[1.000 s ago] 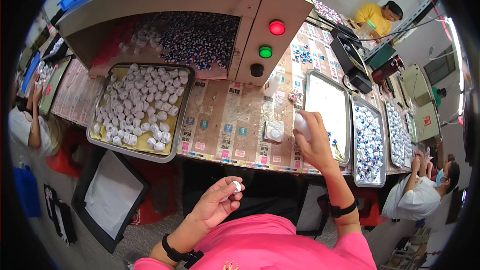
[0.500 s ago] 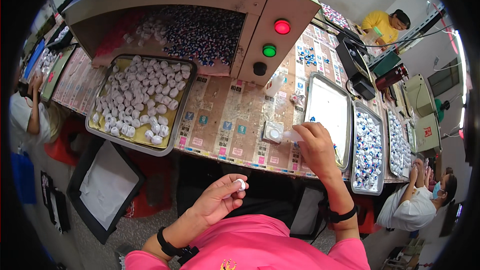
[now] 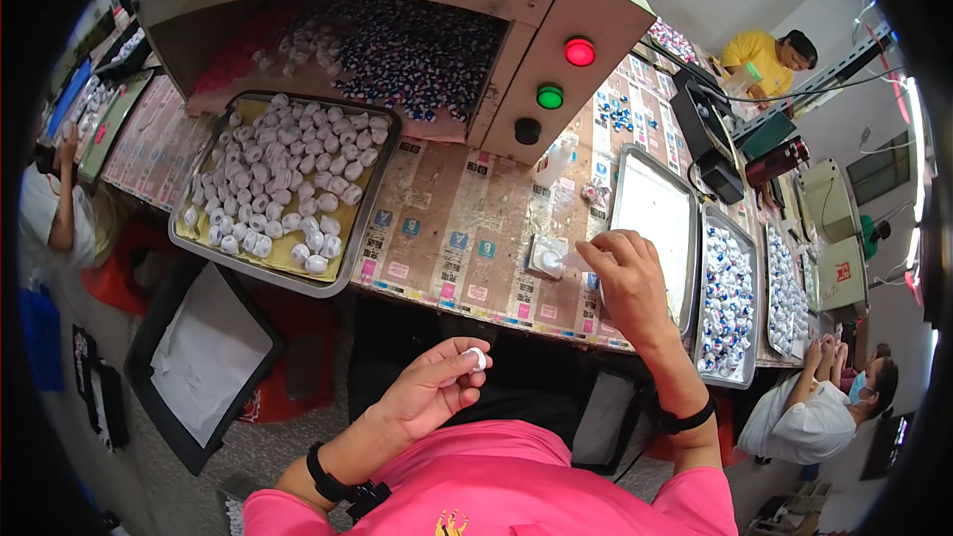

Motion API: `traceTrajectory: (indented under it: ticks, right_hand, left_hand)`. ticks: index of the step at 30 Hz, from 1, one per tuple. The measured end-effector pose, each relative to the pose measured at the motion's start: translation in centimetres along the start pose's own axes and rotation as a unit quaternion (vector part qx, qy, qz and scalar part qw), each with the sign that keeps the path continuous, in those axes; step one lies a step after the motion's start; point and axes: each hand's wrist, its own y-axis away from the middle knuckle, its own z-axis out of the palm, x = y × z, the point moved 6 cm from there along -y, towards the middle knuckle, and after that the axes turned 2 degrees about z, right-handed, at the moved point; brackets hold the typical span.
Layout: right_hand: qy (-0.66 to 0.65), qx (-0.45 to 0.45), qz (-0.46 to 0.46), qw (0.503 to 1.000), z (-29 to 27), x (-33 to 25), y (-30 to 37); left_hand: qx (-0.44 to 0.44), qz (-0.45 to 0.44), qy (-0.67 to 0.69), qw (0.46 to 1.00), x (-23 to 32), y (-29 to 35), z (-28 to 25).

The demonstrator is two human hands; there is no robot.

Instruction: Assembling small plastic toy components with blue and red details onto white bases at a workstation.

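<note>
Densely, white pieces [image 3: 283, 156] cover the yellow-lined tray [image 3: 370, 201].

Through a head-worn fisheye we look down past the pink shirt [image 3: 496, 476] onto the worktable [image 3: 427, 199] close ahead.

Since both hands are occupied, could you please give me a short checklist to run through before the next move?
1. Small rounded white plastic-looking piece gripped by the left hand: ok, held between thumb and fingers.
2. Translucent white plastic bottle in the right hand: ok, its tip protrudes leftward.
3. Bottle's contents: cannot tell, the hand hides most of it.
4. Pale square dish with round white centre on the table: ok, lying flat near the bottle tip.
5. Tip touching the dish: cannot tell.
</note>
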Motion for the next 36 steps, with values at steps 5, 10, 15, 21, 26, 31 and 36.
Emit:
traceTrajectory:
  ticks: [5, 10, 15, 21, 26, 31, 36]
  right_hand:
    - [0.018, 0.000, -0.013, 1.000, 0.0, -0.2, -0.3]
    - [0.011, 0.003, -0.006, 1.000, -0.1, 0.0, -0.5]
    - [0.007, 0.001, 0.003, 1.000, 0.1, 0.2, -0.4]
    - [0.007, 0.004, 0.008, 1.000, 0.5, 0.7, 0.0]
    - [-0.023, 0.011, 0.033, 0.999, 0.5, 1.1, 0.3]
    - [-0.071, 0.016, 0.074, 0.995, 0.2, 1.8, 0.4]
    - [-0.176, 0.024, 0.136, 0.975, 1.2, 3.4, 0.3]
  left_hand:
    - [0.004, 0.002, 0.007, 1.000, 0.1, 0.2, -0.3]
    - [0.010, 0.006, 0.011, 1.000, 0.1, 0.3, -0.5]
    - [-0.003, 0.008, 0.010, 1.000, 0.1, 0.2, -0.6]
    - [0.014, 0.009, 0.014, 1.000, 0.0, 0.0, -0.7]
    - [0.019, 0.007, 0.010, 1.000, -0.1, 0.0, -0.7]
    - [0.017, 0.011, 0.010, 1.000, -0.2, 0.1, -0.7]
    - [0.013, 0.009, 0.005, 1.000, -0.3, 0.1, -1.1]
